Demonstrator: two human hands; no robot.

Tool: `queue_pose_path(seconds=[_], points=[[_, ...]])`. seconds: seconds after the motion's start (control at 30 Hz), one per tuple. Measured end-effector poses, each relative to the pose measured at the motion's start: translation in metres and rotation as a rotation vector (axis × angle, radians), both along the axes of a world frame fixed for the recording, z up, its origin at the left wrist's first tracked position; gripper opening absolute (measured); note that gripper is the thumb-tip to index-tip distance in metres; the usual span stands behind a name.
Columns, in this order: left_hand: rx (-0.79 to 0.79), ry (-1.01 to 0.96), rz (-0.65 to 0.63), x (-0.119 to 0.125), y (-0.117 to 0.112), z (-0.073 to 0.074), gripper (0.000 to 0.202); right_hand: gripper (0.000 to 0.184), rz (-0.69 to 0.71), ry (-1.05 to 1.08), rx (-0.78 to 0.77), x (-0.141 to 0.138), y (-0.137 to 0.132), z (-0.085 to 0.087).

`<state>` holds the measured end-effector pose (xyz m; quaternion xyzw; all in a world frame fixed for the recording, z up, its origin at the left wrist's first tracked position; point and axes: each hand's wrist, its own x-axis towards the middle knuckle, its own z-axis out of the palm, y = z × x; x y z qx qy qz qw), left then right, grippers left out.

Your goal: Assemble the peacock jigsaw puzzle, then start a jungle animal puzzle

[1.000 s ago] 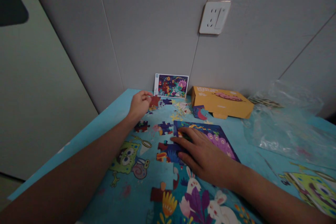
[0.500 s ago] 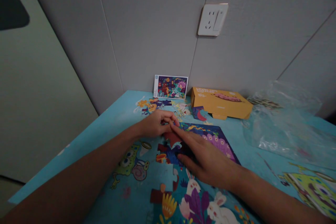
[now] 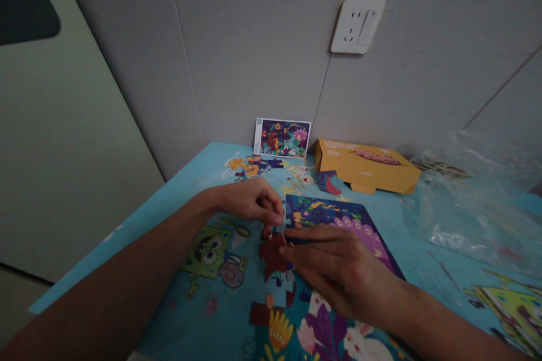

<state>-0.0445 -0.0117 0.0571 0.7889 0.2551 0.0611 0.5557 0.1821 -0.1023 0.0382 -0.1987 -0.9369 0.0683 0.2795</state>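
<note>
Head view: both hands' fingers pinch a red puzzle piece.

The jigsaw piece is dark red. The joined puzzle is deep blue and purple with a pink-violet flower. The tablecloth is turquoise, printed with a yellow cartoon sponge, a pink snail, white rabbits and flowers. At its far edge the box is mustard yellow with a pink picture. The white-bordered card is many-coloured.
</note>
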Motion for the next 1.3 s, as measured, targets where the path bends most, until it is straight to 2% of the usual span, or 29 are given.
queue_pose_path(seconds=[0.17,0.33,0.43,0.63,0.87,1.3], points=[[-0.066,0.118,-0.066,-0.005,-0.002,0.009,0.015,0.031,-0.014,-0.008,-0.028,-0.002,-0.001,0.001],[0.091,0.178,-0.055,-0.014,0.005,0.013,0.006,0.033,-0.085,-0.042,-0.098,-0.001,0.002,0.0],[0.173,0.279,-0.059,-0.019,0.009,0.01,0.011,0.031,-0.148,-0.027,-0.107,0.001,0.006,-0.003],[0.182,0.439,-0.071,-0.022,0.011,0.01,0.015,0.031,-0.148,-0.038,-0.13,0.003,0.007,-0.006],[0.157,0.491,-0.038,-0.024,0.011,0.01,0.016,0.031,-0.178,-0.086,-0.194,0.003,0.009,-0.008],[0.202,0.483,0.0,-0.018,0.009,0.011,0.014,0.032,-0.12,-0.128,-0.193,-0.001,0.007,-0.006]])
